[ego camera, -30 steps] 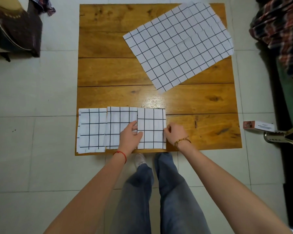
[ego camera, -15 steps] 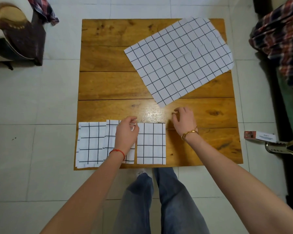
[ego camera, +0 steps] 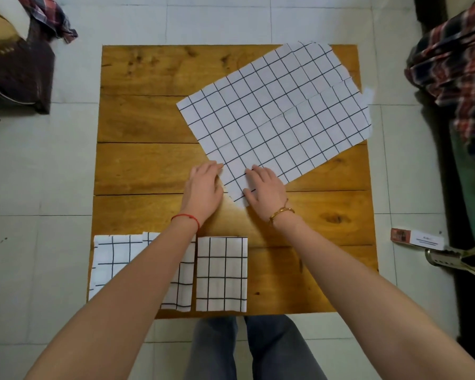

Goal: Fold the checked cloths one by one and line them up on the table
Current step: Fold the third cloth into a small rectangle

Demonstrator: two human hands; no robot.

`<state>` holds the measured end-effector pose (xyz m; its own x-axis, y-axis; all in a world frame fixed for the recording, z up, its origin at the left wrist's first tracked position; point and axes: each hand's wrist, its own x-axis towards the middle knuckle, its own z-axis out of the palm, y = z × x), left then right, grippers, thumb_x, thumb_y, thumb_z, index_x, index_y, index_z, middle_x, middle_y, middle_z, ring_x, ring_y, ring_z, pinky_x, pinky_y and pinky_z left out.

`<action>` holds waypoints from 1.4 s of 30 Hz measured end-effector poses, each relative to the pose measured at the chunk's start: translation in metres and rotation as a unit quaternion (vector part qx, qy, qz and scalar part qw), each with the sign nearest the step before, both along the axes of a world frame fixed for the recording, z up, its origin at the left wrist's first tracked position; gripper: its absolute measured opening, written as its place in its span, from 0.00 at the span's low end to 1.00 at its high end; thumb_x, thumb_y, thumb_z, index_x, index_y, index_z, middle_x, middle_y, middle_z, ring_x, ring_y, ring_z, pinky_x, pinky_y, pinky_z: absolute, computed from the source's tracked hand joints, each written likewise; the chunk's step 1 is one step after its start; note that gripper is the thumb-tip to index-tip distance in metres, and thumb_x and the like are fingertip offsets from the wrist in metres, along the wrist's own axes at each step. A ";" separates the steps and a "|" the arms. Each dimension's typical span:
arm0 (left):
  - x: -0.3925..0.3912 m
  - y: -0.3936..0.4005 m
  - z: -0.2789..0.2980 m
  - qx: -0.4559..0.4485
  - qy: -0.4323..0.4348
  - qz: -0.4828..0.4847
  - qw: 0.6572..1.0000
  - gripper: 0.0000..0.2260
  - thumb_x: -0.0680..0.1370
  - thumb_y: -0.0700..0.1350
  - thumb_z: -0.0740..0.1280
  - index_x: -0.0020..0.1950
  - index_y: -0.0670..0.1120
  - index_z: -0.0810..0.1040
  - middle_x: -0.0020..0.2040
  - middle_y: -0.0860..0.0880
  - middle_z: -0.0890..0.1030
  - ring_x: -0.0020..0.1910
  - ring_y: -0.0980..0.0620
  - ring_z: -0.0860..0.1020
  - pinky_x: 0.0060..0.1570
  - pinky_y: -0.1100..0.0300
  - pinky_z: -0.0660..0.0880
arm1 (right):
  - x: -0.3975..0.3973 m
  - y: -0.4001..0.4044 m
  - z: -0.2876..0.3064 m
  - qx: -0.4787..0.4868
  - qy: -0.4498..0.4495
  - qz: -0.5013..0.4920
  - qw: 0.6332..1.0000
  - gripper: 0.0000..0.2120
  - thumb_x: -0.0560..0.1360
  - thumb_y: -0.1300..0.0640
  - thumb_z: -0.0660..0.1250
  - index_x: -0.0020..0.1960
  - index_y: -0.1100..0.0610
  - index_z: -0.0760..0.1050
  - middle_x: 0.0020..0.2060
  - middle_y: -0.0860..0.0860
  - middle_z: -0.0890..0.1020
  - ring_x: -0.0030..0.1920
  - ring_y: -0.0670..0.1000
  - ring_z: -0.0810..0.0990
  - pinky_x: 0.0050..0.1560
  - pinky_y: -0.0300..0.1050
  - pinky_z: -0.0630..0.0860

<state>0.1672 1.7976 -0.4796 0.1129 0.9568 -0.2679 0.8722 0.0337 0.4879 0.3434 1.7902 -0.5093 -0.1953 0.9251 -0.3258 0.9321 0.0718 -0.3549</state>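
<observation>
Pale floor tiles (ego camera: 231, 20) surround the wooden desk (ego camera: 148, 160) where we work. Half a second ago our hands hovered near the folded row; both have since reached forward to the near corner of the unfolded checked cloth (ego camera: 280, 111), which lies spread at an angle beyond our fingers, reaching to the desk's far right edge. Our left hand (ego camera: 203, 187) lies at the cloth's left edge, fingers straight, the tips touching the hem. Our right hand (ego camera: 263, 187) rests flat on the corner itself, fingers spread and pressing the fabric down; neither hand grips anything. Behind our wrists, along the desk's near edge, sit three folded checked cloths (ego camera: 221, 274) in a row, the middle one partly hidden under our left forearm, the leftmost one touching it. A red string (ego camera: 185, 217) circles our left wrist, a gold bracelet (ego camera: 281, 212) our right. Right of our right arm, on the floor, lies a small box (ego camera: 417, 238) with a white label; its writing is too small to read. Plaid fabric (ego camera: 455, 64) hangs farther right, and a dark cushion (ego camera: 17, 69) sits far to our left.
</observation>
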 end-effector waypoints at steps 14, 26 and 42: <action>0.022 0.033 -0.020 -0.055 0.129 -0.093 0.986 0.28 0.79 0.44 0.61 0.78 0.52 0.55 0.79 0.49 0.54 0.78 0.47 0.48 0.75 0.41 0.49 | 0.089 0.059 0.002 0.056 0.101 0.069 0.991 0.09 0.74 0.57 0.62 0.49 0.59 0.77 0.49 0.53 0.79 0.50 0.54 0.77 0.58 0.50 0.68; 0.026 0.019 -0.020 -0.016 0.114 -0.164 0.980 0.25 0.77 0.44 0.64 0.75 0.51 0.63 0.73 0.48 0.66 0.75 0.46 0.59 0.74 0.44 0.55 | 0.109 0.070 0.003 0.044 0.029 0.045 0.998 0.15 0.74 0.55 0.65 0.60 0.56 0.75 0.64 0.52 0.75 0.70 0.57 0.66 0.71 0.56 0.62; -0.045 0.048 -0.008 -0.011 0.119 -0.098 0.988 0.18 0.75 0.41 0.68 0.64 0.50 0.73 0.62 0.51 0.74 0.65 0.50 0.70 0.70 0.51 0.61 | 0.110 0.035 0.003 0.027 -0.058 0.000 0.998 0.08 0.72 0.61 0.66 0.51 0.55 0.73 0.48 0.52 0.77 0.49 0.53 0.72 0.46 0.47 0.73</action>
